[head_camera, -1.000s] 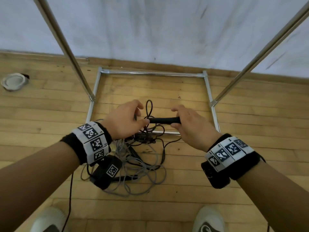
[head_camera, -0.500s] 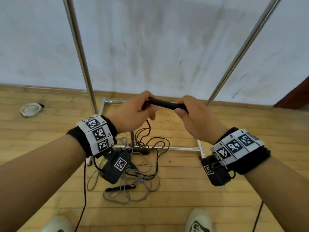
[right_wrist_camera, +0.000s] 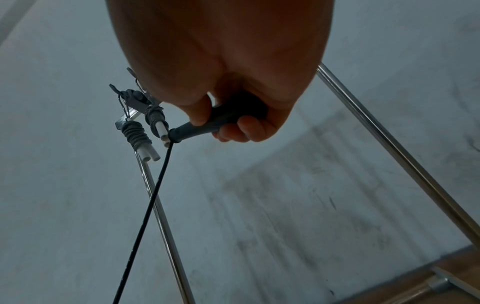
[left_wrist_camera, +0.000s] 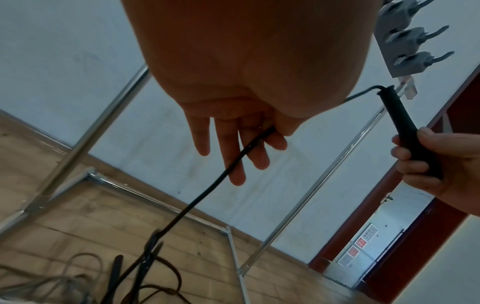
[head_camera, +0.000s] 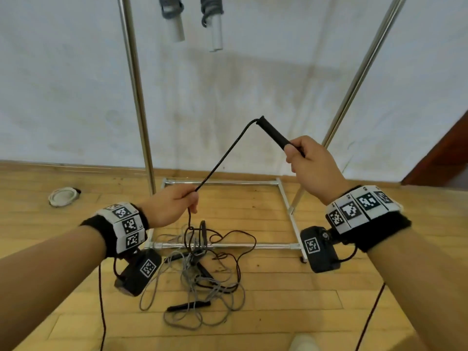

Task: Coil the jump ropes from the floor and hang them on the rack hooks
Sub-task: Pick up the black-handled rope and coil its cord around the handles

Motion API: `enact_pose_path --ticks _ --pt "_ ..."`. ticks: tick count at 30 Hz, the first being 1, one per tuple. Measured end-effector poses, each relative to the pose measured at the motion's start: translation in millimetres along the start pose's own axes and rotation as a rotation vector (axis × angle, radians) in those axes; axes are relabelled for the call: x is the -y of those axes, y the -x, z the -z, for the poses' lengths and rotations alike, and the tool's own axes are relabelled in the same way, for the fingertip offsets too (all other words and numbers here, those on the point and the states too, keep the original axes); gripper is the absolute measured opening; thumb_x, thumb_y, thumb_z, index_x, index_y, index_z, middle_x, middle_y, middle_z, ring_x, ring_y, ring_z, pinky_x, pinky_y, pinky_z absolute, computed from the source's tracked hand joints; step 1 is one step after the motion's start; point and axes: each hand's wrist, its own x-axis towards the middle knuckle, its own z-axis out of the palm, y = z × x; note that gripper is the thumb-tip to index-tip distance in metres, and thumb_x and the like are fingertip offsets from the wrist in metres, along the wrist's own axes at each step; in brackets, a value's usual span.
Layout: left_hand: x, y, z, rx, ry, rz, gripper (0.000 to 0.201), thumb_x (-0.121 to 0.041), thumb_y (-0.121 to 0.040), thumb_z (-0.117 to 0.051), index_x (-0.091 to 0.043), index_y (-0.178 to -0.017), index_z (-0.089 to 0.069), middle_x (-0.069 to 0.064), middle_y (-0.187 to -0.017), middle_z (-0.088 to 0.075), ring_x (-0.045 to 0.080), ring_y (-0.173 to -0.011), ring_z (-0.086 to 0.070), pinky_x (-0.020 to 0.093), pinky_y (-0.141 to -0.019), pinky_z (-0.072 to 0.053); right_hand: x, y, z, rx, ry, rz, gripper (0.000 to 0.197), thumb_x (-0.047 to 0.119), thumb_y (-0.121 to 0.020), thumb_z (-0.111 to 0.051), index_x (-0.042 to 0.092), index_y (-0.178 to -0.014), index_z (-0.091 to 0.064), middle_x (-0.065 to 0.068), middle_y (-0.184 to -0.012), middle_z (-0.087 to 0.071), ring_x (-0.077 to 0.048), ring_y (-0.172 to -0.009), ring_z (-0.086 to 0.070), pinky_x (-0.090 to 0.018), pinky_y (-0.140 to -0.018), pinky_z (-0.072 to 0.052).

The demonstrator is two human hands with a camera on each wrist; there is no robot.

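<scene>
Right hand (head_camera: 312, 168) grips the black handle (head_camera: 274, 135) up high; left hand (head_camera: 171, 207) pinches the black rope (head_camera: 222, 160), taut between them; below, it runs into the tangled pile (head_camera: 202, 272) near the rack base (head_camera: 222, 245); pulling harder may tighten that knot and drag the grey rope (head_camera: 177, 323).

Black handle (head_camera: 274, 135), black cord (head_camera: 222, 162); grey rope (head_camera: 202, 287) on tan wood floor (head_camera: 278, 312); silver rack (head_camera: 136, 97); black-white checkered wristbands (head_camera: 126, 224).

- We lose the tops of the two hung rope bundles (head_camera: 190, 19) past the head view's upper edge.
- We cannot untangle which cord belongs to which rope in the floor pile (head_camera: 202, 274).
- Our left thumb hides behind the palm in the left wrist view.
</scene>
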Motion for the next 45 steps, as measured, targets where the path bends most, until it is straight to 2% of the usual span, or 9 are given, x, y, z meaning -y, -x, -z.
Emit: enact_pose_path --ticks 6,11,14,17,20,24,29,39,45 --pt "0.4 4.2 19.0 -0.011 -0.089 0.031 0.033 -0.029 -0.103 -0.042 -0.026 -0.08 -0.065 -0.003 -0.077 -0.071 0.003 -0.074 -0.065 0.022 -0.072 -0.047 0.0 -2.8 1.3 -0.084 -0.064 -0.058 0.014 0.036 -0.1 -0.046 0.026 -0.095 -0.055 0.004 -0.083 -0.061 -0.014 -0.072 -0.059 -0.031 -0.062 -0.046" --pt "-25.5 0.3 21.5 -0.1 -0.212 -0.024 0.028 -0.041 -0.101 -0.044 -0.038 -0.09 -0.069 -0.006 -0.053 -0.051 0.003 -0.044 -0.049 0.012 -0.045 -0.038 14.0 -4.6 -13.8 -0.011 -0.12 -0.049 0.008 0.036 -0.099 -0.049 0.029 -0.1 -0.054 0.001 -0.087 -0.063 -0.014 -0.074 -0.063 -0.035 -0.065 -0.053" --pt "-44.5 -2.9 15.9 -0.098 -0.226 -0.081 0.026 -0.041 -0.101 -0.046 -0.036 -0.092 -0.07 -0.008 -0.064 -0.063 0.0 -0.051 -0.055 0.01 -0.045 -0.039 26.6 -0.1 -28.7 0.059 -0.047 0.094 0.01 0.036 -0.092 -0.061 0.032 -0.1 -0.056 0.009 -0.077 -0.058 0.002 -0.058 -0.055 -0.014 -0.049 -0.044" --pt "-60.9 -7.4 11.2 -0.107 -0.211 -0.145 0.031 -0.043 -0.099 -0.049 -0.027 -0.085 -0.072 -0.012 -0.063 -0.066 0.0 -0.049 -0.056 0.01 -0.045 -0.038 38.0 2.7 -39.8 0.058 0.09 0.205 0.012 0.038 -0.091 -0.061 0.027 -0.087 -0.065 0.007 -0.066 -0.058 -0.007 -0.059 -0.056 -0.021 -0.054 -0.044" --pt "-69.4 -8.0 13.8 -0.143 -0.14 -0.197 0.032 -0.04 -0.099 -0.05 -0.024 -0.081 -0.071 -0.007 -0.064 -0.067 0.006 -0.05 -0.058 0.017 -0.048 -0.045 39.0 6.2 -48.9 0.137 0.212 0.34 0.012 0.034 -0.092 -0.061 0.026 -0.094 -0.07 0.008 -0.087 -0.059 -0.012 -0.073 -0.058 -0.03 -0.067 -0.049" --pt "-68.0 -5.2 16.8 -0.137 -0.005 -0.207 0.026 -0.034 -0.101 -0.048 -0.03 -0.084 -0.068 -0.012 -0.072 -0.069 0.006 -0.06 -0.063 0.02 -0.055 -0.052 33.0 9.7 -56.7 0.259 0.149 0.436 0.014 0.027 -0.093 -0.064 0.022 -0.105 -0.069 0.01 -0.113 -0.05 -0.01 -0.083 -0.057 -0.022 -0.074 -0.045" --pt "-60.4 -4.2 20.5 -0.128 0.055 -0.238 0.028 -0.037 -0.101 -0.048 -0.031 -0.082 -0.068 -0.01 -0.074 -0.07 0.007 -0.064 -0.066 0.017 -0.058 -0.051 29.4 2.7 -56.0 0.327 0.039 0.273 0.021 0.034 -0.093 -0.064 0.03 -0.075 -0.055 0.01 -0.062 -0.052 0.0 -0.056 -0.05 -0.013 -0.055 -0.037" --pt "-2.6 -11.5 21.8 0.131 -0.018 -0.086 0.025 -0.029 -0.103 -0.043 -0.025 -0.086 -0.061 -0.005 -0.083 -0.07 0.007 -0.081 -0.065 0.029 -0.082 -0.052 18.3 -19.1 -40.5 0.211 -0.32 0.039 0.043 0.038 -0.09 -0.066 -0.004 -0.084 -0.059 -0.003 -0.06 -0.044 -0.015 -0.053 -0.04 -0.026 -0.052 -0.036" --pt "15.6 -10.2 39.1 -0.028 -0.123 -0.075 0.025 -0.036 -0.099 -0.05 -0.037 -0.079 -0.064 -0.016 -0.066 -0.06 0.001 -0.06 -0.056 0.021 -0.059 -0.039 -1.4 -23.0 -44.3 0.352 -0.282 -0.078 0.031 0.038 -0.081 -0.077 0.007 -0.078 -0.072 0.003 -0.057 -0.057 -0.008 -0.051 -0.049 -0.016 -0.049 -0.04"
